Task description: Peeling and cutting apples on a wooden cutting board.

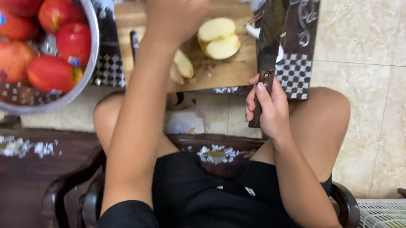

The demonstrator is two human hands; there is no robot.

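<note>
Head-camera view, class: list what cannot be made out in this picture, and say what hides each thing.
- Left hand: fingertips cut off by the top edge; what it touches cannot be told.
- Knife in the right hand: blade tip leaves the frame at the top.
- Apple slices on the cutting board: partly hidden behind the left forearm.
- Colander of red apples: cut off by the top and left edges.

The knife (271,38) is a long, broad, dark blade with a dark wooden handle bearing pale rivets. It lies tilted, handle low near the bench edge, blade running up and to the right past the cutting board's right side. The cut apple (218,38) rests on the board in 2 pale halves, cut faces up, just left of the blade. Another apple slice (182,66) sits lower left on the board.
</note>
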